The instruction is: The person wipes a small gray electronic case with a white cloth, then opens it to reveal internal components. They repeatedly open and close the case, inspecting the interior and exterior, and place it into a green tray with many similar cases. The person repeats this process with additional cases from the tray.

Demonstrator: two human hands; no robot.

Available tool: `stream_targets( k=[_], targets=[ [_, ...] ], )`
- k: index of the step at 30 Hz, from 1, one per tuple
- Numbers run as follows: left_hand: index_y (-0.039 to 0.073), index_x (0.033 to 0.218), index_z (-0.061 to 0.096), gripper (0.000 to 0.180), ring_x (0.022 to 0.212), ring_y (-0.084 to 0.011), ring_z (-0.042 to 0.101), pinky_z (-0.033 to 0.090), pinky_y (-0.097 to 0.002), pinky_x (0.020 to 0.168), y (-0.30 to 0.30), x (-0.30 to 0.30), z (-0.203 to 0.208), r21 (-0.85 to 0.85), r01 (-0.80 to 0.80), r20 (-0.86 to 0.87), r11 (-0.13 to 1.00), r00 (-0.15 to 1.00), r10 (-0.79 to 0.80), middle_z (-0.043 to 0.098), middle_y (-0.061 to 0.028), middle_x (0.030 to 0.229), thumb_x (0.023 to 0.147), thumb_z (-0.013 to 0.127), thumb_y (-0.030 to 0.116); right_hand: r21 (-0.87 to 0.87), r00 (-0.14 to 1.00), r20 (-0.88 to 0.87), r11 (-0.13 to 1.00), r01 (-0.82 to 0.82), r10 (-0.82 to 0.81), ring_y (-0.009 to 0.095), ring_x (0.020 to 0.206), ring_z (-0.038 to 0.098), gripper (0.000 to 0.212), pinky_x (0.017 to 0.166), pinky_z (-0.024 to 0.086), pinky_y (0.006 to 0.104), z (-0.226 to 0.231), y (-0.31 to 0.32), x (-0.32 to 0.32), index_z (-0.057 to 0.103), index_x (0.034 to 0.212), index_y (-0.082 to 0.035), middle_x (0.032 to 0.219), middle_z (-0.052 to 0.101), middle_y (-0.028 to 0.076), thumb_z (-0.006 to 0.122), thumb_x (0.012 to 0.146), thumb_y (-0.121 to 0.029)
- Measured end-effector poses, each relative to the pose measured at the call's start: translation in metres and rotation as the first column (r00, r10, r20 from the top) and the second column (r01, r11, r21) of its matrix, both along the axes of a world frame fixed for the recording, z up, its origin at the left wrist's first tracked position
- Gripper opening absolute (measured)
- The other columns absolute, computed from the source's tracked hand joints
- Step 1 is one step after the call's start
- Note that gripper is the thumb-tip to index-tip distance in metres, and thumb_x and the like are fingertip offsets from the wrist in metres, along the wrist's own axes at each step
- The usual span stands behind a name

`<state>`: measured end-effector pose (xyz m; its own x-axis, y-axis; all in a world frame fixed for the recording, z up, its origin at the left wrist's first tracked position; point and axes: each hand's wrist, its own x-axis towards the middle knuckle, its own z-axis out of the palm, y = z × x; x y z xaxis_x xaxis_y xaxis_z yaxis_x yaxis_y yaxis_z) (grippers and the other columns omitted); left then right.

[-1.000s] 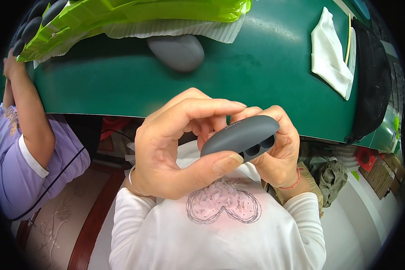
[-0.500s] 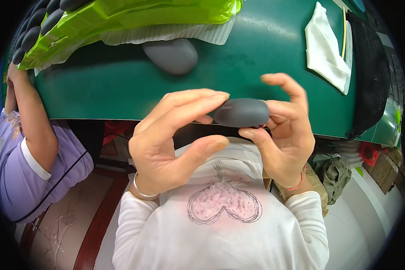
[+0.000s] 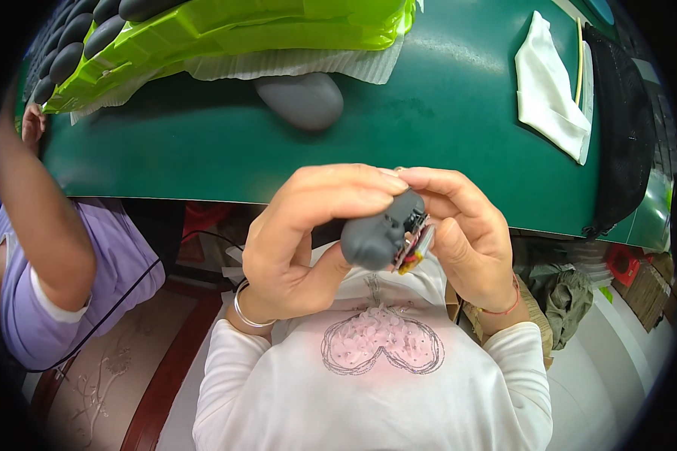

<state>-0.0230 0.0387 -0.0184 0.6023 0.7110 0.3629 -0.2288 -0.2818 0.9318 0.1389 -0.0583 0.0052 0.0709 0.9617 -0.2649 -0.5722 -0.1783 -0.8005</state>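
A dark grey, rounded plastic housing [image 3: 371, 240] is held above my lap, just off the table's near edge. Its open side faces right, where a small circuit board [image 3: 409, 251] with red and yellow wires shows. My left hand [image 3: 293, 233] is closed round the housing, fingers over the top and thumb against the lower left. From the other side my right hand [image 3: 470, 233] grips it, fingertips at the upper edge and thumb close to the board. Its inner fingers are partly hidden. Another smooth grey rounded shell [image 3: 305, 101] lies on the green table [image 3: 226, 161].
Bright green trays [image 3: 278, 30] with several dark grey shells [image 3: 71, 60] occupy the far left, over white sheeting. A white cloth [image 3: 547, 98] and a black mesh bag [image 3: 620, 128] lie at the right. At the left edge sits a co-worker in a purple shirt [image 3: 120, 263].
The housing has turned in my hands, so its open side with board and wires now shows. My hands have come closer together around it. The co-worker's arm has shifted.
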Motion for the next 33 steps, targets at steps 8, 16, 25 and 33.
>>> stream_targets(
  k=[8,16,25,33],
  targets=[
    [0.005,0.096,0.072,0.044,0.086,-0.0238,0.063,0.056,-0.0314,0.07,-0.006,-0.005,0.004,0.05,-0.115,-0.087,0.992,0.989,0.119,0.065,-0.0128,0.098,0.06,0.063,-0.019,0.024,0.997,-0.055,0.998,0.051,-0.05,0.018,0.094,0.063,0.051,0.08,0.056,0.0302,-0.001,-0.001,0.002,0.04,0.13,0.007,0.113,0.057,0.018,0.066,0.086,0.0],
    [0.007,0.096,0.073,0.044,0.08,-0.0196,0.061,0.052,-0.0279,0.063,-0.006,-0.006,0.005,0.217,-0.12,-0.179,0.969,0.971,0.161,0.065,-0.0083,0.093,0.058,0.069,-0.015,0.053,0.999,0.02,0.998,0.034,-0.035,0.02,0.096,0.065,0.051,0.083,0.055,0.0296,-0.003,-0.009,0.006,0.042,0.127,0.006,0.111,0.058,0.018,0.067,0.083,0.004],
    [0.011,0.096,0.073,0.044,0.08,-0.019,0.059,0.051,-0.0275,0.064,-0.007,-0.006,0.007,0.346,-0.173,-0.175,0.922,0.954,0.245,0.065,-0.0048,0.092,0.057,0.075,-0.009,0.129,0.988,0.142,0.991,0.045,-0.063,0.022,0.1,0.064,0.055,0.087,0.054,0.0305,-0.001,-0.009,0.005,0.042,0.127,0.006,0.116,0.056,0.019,0.069,0.08,0.009],
    [0.01,0.097,0.073,0.05,0.08,-0.0198,0.059,0.049,-0.029,0.066,-0.009,-0.005,0.006,0.411,-0.182,-0.195,0.893,0.94,0.281,0.065,-0.004,0.089,0.051,0.076,-0.009,0.17,0.947,0.306,0.984,0.05,-0.1,0.017,0.095,0.065,0.056,0.084,0.054,0.0273,-0.001,-0.014,0.007,0.046,0.125,0.006,0.114,0.058,0.018,0.075,0.077,0.001]
  ],
)
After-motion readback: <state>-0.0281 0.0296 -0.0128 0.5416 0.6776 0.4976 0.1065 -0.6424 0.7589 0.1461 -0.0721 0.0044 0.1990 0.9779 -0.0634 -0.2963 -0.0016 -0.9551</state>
